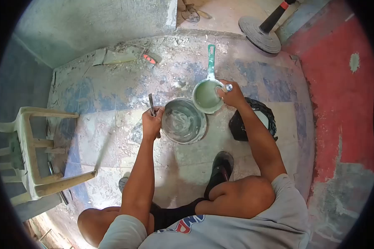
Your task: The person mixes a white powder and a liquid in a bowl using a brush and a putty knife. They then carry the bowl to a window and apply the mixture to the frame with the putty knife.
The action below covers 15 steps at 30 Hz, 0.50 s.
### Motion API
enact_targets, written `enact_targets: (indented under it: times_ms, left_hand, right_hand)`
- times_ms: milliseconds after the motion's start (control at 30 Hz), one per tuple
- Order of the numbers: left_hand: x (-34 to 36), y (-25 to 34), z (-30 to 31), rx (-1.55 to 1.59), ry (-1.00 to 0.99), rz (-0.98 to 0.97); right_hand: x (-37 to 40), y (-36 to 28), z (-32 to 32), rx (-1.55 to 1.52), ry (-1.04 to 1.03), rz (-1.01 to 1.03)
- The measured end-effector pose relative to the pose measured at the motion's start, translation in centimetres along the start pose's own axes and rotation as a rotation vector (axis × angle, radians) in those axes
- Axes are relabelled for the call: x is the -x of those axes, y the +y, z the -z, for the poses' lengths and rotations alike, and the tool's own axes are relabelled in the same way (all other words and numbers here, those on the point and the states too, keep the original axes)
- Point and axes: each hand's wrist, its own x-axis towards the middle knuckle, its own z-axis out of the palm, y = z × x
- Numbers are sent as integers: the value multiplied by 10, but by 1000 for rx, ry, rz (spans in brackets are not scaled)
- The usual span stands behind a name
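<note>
My left hand (153,120) is closed around a thin dark metal tool (151,101) and touches the left rim of a round metal bowl (184,121). Pale residue is smeared inside that bowl. At its upper right, my right hand (232,94) grips the rim of a green dipper (207,94), whose long handle (211,58) points away from me. The dipper's inside is coated in whitish material. A small round pale object (229,87) shows by my right fingers; what it belongs to is unclear.
A black plastic-lined container (239,128) stands right of the bowl. A plastic chair (31,149) lies at left. A red-handled tool (149,59) and debris are on the dusty tiled floor (112,145). A round stand base (259,35) is at upper right, near the red wall (340,91).
</note>
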Motion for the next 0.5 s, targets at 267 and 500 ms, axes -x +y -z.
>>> enact_targets:
  times_ms: [267,500]
  left_hand:
    - [12,15,-7,-2,-56,75]
    - [13,16,-12,85,-94,151]
  right_hand:
    - [3,-54,8,137,107,298]
    - [-2,-78,7,122,186,472]
